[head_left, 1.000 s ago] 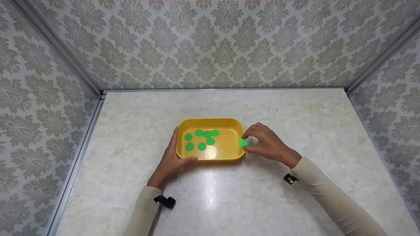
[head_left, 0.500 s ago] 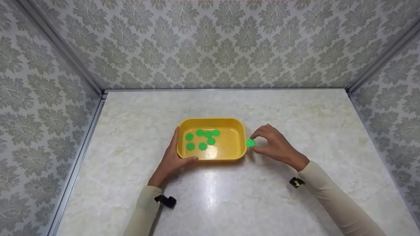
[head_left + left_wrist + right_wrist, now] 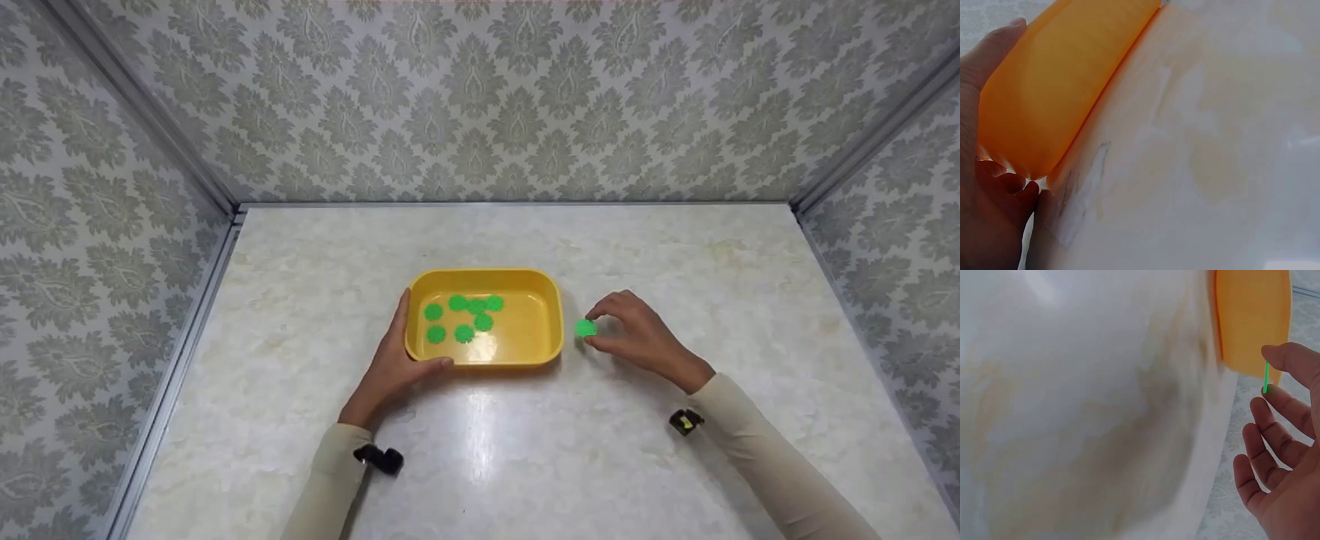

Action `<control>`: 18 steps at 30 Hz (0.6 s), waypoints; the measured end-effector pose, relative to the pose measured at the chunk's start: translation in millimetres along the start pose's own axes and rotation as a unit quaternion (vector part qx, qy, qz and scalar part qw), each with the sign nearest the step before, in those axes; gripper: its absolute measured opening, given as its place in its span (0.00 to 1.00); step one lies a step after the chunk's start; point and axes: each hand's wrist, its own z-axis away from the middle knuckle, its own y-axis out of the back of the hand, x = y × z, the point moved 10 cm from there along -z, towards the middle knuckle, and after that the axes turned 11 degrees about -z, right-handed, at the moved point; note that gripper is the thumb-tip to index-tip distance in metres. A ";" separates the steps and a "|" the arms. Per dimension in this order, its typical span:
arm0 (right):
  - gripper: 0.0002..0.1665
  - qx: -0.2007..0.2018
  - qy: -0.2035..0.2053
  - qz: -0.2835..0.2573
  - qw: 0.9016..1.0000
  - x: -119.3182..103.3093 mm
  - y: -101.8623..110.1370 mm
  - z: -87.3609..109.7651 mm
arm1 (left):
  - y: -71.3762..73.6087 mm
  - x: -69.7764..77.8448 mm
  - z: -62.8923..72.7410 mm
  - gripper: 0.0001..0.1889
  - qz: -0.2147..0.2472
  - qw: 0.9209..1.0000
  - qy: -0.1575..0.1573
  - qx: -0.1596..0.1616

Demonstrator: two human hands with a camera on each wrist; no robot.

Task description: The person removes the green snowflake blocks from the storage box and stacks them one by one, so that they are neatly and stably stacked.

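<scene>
A yellow plastic tray (image 3: pixel 525 330) stands mid-table, with several flat green notched discs (image 3: pixel 436 334) lying on the left part of its floor. My left hand (image 3: pixel 394 360) grips the tray's left end, thumb along the near side. In the left wrist view its fingers (image 3: pixel 1010 183) curl at the tray's wall. Just off the tray's right end, my right hand (image 3: pixel 637 337) pinches one green notched disc (image 3: pixel 586 328) between thumb and index finger. That disc shows edge-on in the right wrist view, with the other fingers (image 3: pixel 1261 453) loosely bent below it.
The pale marbled table (image 3: pixel 300 262) is bounded by patterned walls (image 3: pixel 472 97) at the back and both sides. Metal rails (image 3: pixel 169 390) run along its edges. A small black camera (image 3: pixel 382 459) sits on the left wrist, another camera (image 3: pixel 685 421) on the right.
My right hand has moved right with the pinched disc, from over the tray's right rim to beside it. The left hand and the discs in the tray keep their places.
</scene>
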 end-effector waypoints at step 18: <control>0.15 0.006 -0.072 0.001 0.997 45.1 5.4 10.4 | 0.3 -0.1 1.5 0.74 -0.001 1.000 0.001 -0.001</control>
